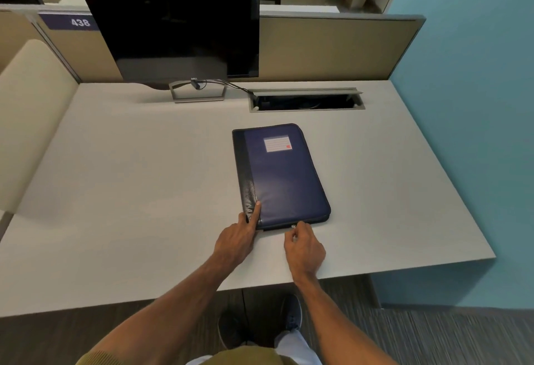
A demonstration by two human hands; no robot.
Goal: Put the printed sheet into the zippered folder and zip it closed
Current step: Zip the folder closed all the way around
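On the left half of the pale grey desk surface [115, 177] nothing lies near the work; a black flat monitor [173, 29] stands at the back edge, with an open cable tray [306, 100] to its right. The left hand [235, 239] rests at the near left corner of the dark blue zippered folder [284, 179], its forefinger stretched out and pressing down on the glossy black spine strip, the other fingers curled under; it pins the folder rather than gripping anything. The folder lies flat and shut, its white label toward the monitor. Just to the right, the right hand [303, 244] is pinched narrow on the small metal zip pull [293, 226], which sits partway along the folder's near edge. No printed sheet shows anywhere on the surface, so it is probably already inside, though that cannot be confirmed.

Judging from this, the zip is the step in hand. The risks: if the left forefinger lifts or slides, the folder could skate across the smooth surface with the pull instead of the zip running. A sheet edge poking toward the teeth could get caught and creased. The rounded corners are where the slider is likeliest to bind if tugged at an angle.
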